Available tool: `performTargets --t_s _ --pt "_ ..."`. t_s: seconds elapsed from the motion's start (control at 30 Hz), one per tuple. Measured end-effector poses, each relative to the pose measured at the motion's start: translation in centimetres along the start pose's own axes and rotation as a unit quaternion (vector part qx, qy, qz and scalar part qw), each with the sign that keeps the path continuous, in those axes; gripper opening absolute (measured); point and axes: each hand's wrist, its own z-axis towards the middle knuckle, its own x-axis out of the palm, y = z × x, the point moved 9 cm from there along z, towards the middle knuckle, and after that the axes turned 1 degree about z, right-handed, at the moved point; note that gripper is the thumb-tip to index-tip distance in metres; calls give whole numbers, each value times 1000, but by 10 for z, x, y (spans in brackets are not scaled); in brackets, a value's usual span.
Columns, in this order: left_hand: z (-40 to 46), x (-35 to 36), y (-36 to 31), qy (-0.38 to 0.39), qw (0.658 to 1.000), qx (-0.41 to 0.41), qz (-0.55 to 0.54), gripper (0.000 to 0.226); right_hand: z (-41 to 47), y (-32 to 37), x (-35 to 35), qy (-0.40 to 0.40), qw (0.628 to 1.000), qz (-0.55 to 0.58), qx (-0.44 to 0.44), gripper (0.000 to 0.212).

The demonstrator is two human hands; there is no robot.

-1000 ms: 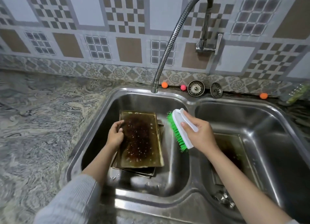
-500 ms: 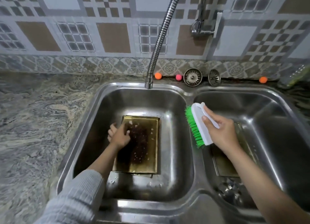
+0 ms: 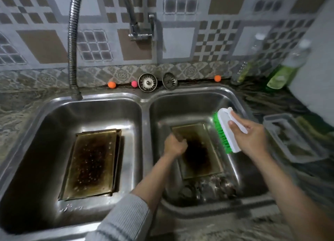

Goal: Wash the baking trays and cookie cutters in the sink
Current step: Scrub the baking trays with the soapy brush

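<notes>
Patterned tile wall behind steel double sink [image 3: 144, 103]. Left hand [image 3: 174, 146] in right basin, fingers curled at left edge of dirty baking tray [image 3: 200, 150]; real grip or only touch, cannot tell. Right hand [image 3: 253, 137] over right rim of sink, fingers and thumb closed around white scrub brush [image 3: 227, 130], green bristles facing left. Stacked baking trays [image 3: 92, 161] lie flat in left basin. Before, left hand was on stacked trays in left basin; now it crossed to right basin. Brush grip same as before.
</notes>
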Motion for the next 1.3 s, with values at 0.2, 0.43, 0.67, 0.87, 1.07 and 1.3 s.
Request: performTargets --t_s 0.2,0.43,0.67,0.87,1.07,1.3 --pt "21 63 68 12 969 -151 198 49 29 -25 -96 -53 998 -23 -37 31" --pt "19 61 64 -117 961 -184 172 40 70 -72 -180 -49 996 -72 -13 32" --pt "1 57 10 -229 963 -129 63 33 83 -130 -160 44 988 -139 42 34" --pt "-16 49 -53 -268 963 -18 -33 24 89 -143 -141 57 985 -158 48 35" --pt "-30 42 -79 -291 955 53 -36 36 82 -144 -136 80 981 -172 42 35" --pt "-53 31 -85 -302 947 60 -95 52 81 -136 -137 81 981 -168 57 33"
